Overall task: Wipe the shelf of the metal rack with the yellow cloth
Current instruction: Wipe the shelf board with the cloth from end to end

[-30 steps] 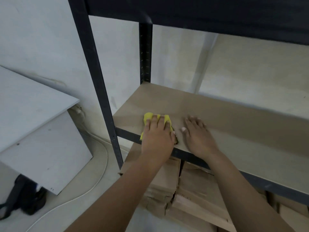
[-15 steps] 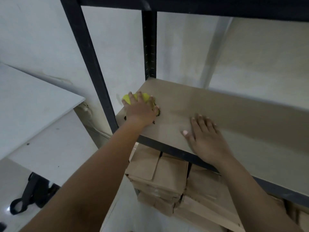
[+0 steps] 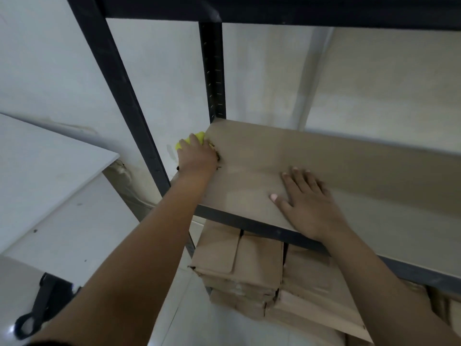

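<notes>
The brown shelf board (image 3: 262, 151) of the black metal rack (image 3: 119, 91) fills the middle of the view. My left hand (image 3: 197, 156) presses the yellow cloth (image 3: 197, 138) against the board's left edge, near the back corner; only a yellow tip shows past my fingers. Flat on the board near its front edge lies my right hand (image 3: 309, 198), fingers spread, holding nothing.
Stacked brown cardboard boxes (image 3: 249, 265) sit under the shelf. A white table (image 3: 37, 158) stands to the left, with a black strap (image 3: 37, 310) on the floor below it. The rack's back post (image 3: 213, 71) and a dark upper shelf (image 3: 274, 8) frame the space.
My left hand has slid the cloth from the front of the board to its left edge and farther back. My right hand has stayed flat on the board.
</notes>
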The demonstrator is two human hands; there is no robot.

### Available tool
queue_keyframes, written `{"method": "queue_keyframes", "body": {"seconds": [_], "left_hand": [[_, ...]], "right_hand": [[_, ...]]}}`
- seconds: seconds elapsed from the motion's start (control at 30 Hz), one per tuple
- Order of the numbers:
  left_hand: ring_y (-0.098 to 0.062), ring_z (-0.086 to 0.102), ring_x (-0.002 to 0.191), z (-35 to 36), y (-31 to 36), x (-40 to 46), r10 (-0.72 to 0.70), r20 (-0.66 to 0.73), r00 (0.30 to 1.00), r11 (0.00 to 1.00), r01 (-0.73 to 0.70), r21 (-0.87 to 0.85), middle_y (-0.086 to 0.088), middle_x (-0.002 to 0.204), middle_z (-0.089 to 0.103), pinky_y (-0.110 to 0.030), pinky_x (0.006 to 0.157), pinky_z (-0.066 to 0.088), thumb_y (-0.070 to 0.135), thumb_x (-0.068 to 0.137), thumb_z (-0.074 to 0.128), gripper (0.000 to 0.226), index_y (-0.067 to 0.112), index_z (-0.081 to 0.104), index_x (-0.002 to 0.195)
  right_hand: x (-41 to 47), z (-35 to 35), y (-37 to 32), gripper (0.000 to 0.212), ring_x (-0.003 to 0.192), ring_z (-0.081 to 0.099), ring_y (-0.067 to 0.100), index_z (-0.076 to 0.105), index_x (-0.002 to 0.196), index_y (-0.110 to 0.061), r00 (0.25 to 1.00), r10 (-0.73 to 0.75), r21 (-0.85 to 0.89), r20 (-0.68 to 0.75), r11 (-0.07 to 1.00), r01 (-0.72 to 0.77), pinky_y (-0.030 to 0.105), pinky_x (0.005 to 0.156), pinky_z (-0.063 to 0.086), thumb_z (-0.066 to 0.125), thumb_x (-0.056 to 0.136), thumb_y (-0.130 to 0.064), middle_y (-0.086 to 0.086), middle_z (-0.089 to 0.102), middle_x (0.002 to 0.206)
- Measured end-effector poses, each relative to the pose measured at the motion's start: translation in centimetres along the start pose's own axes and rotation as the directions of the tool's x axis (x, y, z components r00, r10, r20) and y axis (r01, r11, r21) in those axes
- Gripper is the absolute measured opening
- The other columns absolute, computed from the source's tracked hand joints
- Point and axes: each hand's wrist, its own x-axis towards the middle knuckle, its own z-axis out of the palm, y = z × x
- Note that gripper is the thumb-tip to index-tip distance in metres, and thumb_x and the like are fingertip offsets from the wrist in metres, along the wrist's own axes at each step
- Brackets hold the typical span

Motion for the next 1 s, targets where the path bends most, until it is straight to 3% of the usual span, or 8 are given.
{"method": "queue_keyframes", "body": {"seconds": [0.07, 0.17, 0.33, 0.53, 0.63, 0.8, 1.0], "left_hand": [[-0.047, 0.013, 0.137, 0.2, -0.3, -2.3, 0.025, -0.017, 1.0, 1.0, -0.025, 0.02, -0.021, 0.153, 0.012, -0.053, 0.111, 0.018, 0.036, 0.1, 0.021, 0.051, 0.013, 0.027, 0.144], [-0.05, -0.002, 0.139, 0.2, -0.4, -6.1, 0.052, 0.017, 0.999, 0.998, -0.052, 0.029, -0.02, 0.156, -0.001, -0.058, 0.113, 0.004, 0.044, 0.099, 0.015, 0.054, 0.022, 0.015, 0.149], [-0.053, 0.005, 0.136, 0.1, -0.2, -11.9, 0.13, -0.069, 0.989, 0.991, -0.127, 0.034, -0.022, 0.155, 0.006, -0.06, 0.11, 0.011, 0.044, 0.097, 0.02, 0.054, 0.026, 0.019, 0.148], [-0.055, 0.013, 0.134, 0.5, 0.2, -12.5, 0.057, -0.095, 0.994, 0.998, -0.055, 0.02, -0.028, 0.15, 0.018, -0.06, 0.109, 0.015, 0.047, 0.09, 0.01, 0.067, 0.012, 0.031, 0.144], [-0.054, 0.003, 0.136, 0.1, 1.0, -9.9, -0.006, -0.027, 1.0, 1.0, 0.006, -0.016, -0.023, 0.154, 0.007, -0.062, 0.108, 0.013, 0.05, 0.094, 0.021, 0.063, 0.017, 0.019, 0.147], [-0.056, -0.011, 0.134, -0.6, 1.9, -7.0, -0.085, 0.087, 0.993, 0.994, 0.091, -0.058, -0.02, 0.155, -0.01, -0.068, 0.105, 0.008, 0.06, 0.091, 0.017, 0.069, 0.024, 0.006, 0.149], [-0.057, -0.011, 0.134, 0.3, 2.7, -6.4, -0.097, 0.057, 0.994, 0.995, 0.096, 0.017, -0.026, 0.154, -0.009, -0.066, 0.109, -0.001, 0.055, 0.093, 0.011, 0.069, 0.017, 0.002, 0.15]], "right_hand": [[0.0, -0.1, -0.1, 0.068, 0.145, -0.01, 0.02, -0.001, 0.147, -0.03, 1.0, 0.0, 0.009, 0.004, 1.0, 0.0, 0.041, 0.119, -0.003, 0.011, 0.089, -0.064, -0.002, -0.007, 0.158], [-0.1, -0.1, 0.0, 0.069, 0.145, -0.011, 0.02, -0.002, 0.147, -0.029, 1.0, -0.009, 0.005, 0.003, 1.0, 0.009, 0.042, 0.119, -0.001, 0.009, 0.088, -0.064, -0.002, -0.009, 0.158], [-0.1, 0.0, 0.1, 0.069, 0.146, -0.009, 0.022, 0.0, 0.147, -0.027, 1.0, -0.021, -0.013, -0.002, 1.0, 0.021, 0.043, 0.119, 0.001, 0.009, 0.089, -0.064, -0.001, -0.007, 0.159], [-0.5, 0.0, 0.1, 0.067, 0.146, -0.008, 0.022, -0.003, 0.146, -0.03, 1.0, -0.03, -0.038, -0.005, 0.999, 0.03, 0.043, 0.119, 0.0, 0.007, 0.089, -0.063, -0.002, -0.007, 0.158], [-0.3, -0.1, 0.1, 0.067, 0.146, -0.008, 0.022, -0.003, 0.147, -0.03, 1.0, -0.028, -0.038, 0.002, 0.999, 0.028, 0.043, 0.119, 0.0, 0.006, 0.089, -0.063, -0.001, -0.008, 0.158], [-0.2, -0.2, 0.0, 0.066, 0.146, -0.008, 0.022, -0.002, 0.147, -0.031, 1.0, -0.014, -0.025, -0.002, 1.0, 0.014, 0.042, 0.119, -0.001, 0.008, 0.089, -0.063, -0.002, -0.007, 0.158], [-0.3, -0.3, -0.2, 0.066, 0.146, -0.009, 0.02, -0.002, 0.146, -0.032, 1.0, 0.013, -0.022, -0.003, 1.0, -0.013, 0.042, 0.119, 0.0, 0.01, 0.089, -0.063, -0.003, -0.007, 0.158]]}}
